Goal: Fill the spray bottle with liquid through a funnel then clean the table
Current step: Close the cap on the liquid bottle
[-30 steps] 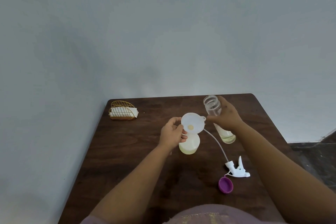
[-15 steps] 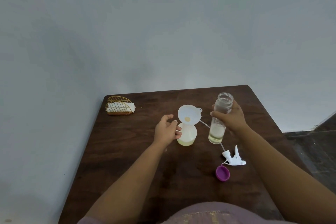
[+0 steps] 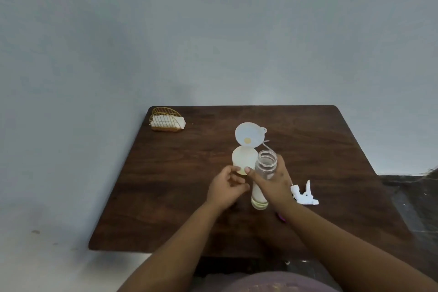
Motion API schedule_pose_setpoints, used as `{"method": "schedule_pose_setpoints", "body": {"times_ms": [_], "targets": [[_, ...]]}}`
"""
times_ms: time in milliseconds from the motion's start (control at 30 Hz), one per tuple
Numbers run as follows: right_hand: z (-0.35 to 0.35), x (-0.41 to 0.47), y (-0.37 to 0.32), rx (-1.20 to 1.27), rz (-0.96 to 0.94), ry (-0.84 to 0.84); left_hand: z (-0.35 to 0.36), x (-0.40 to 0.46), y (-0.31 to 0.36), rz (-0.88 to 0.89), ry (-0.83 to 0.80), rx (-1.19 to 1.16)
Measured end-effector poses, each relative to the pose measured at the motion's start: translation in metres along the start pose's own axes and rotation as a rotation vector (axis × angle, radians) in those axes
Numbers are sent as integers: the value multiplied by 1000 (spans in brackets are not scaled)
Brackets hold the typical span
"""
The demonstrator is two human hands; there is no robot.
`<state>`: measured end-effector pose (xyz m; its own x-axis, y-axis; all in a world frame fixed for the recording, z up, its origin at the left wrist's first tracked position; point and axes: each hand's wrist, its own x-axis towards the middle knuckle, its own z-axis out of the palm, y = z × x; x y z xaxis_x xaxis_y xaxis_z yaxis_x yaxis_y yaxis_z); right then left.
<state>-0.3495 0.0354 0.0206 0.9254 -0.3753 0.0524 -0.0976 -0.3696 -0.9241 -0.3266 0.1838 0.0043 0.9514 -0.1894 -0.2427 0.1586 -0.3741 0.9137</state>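
A translucent white spray bottle (image 3: 244, 161) stands upright mid-table with a white funnel (image 3: 247, 135) in its neck. My right hand (image 3: 276, 186) grips a clear open bottle (image 3: 263, 177), upright just in front and to the right of it, with a little yellowish liquid at its bottom. My left hand (image 3: 227, 188) is loosely curled in front of the spray bottle's base. Its thumb tip is at the base and it holds nothing. The white trigger head (image 3: 304, 194) lies to the right, its tube reaching back toward the funnel.
A gold wire holder with white napkins (image 3: 166, 123) sits at the far left corner of the dark wooden table (image 3: 166, 196). A purple cap (image 3: 282, 217) is mostly hidden under my right forearm. A pale wall stands behind the table, and the floor lies to the left.
My right hand has brought the clear bottle left and toward me, close beside the spray bottle. My left hand has drawn back from the spray bottle's side to its base.
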Motion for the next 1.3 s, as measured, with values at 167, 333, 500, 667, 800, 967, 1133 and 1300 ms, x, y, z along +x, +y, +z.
{"method": "schedule_pose_setpoints", "body": {"times_ms": [167, 333, 500, 667, 800, 967, 1133, 1300], "targets": [[20, -29, -2, 57, -76, -251, 14, -27, -21, 217, 46, 98], [23, -31, 18, -240, -304, -381, 10, -42, -27, 150, 164, 0], [-8, -25, 58, -629, -356, -339, 1, -37, -39, 71, 246, -18], [-35, -28, 89, -1012, -230, -366, -1, -36, -38, 78, 249, 11], [-42, -33, 99, -1069, -181, -383, 3, -35, -40, 89, 246, 54], [-42, -32, 108, -985, -79, -477, 8, -36, -53, 68, 233, 71], [-44, -31, 111, -863, -45, -491, 8, -34, -55, 60, 230, 80], [-41, -24, 72, -409, 112, -387, 10, -33, -56, 32, 234, 63]]}}
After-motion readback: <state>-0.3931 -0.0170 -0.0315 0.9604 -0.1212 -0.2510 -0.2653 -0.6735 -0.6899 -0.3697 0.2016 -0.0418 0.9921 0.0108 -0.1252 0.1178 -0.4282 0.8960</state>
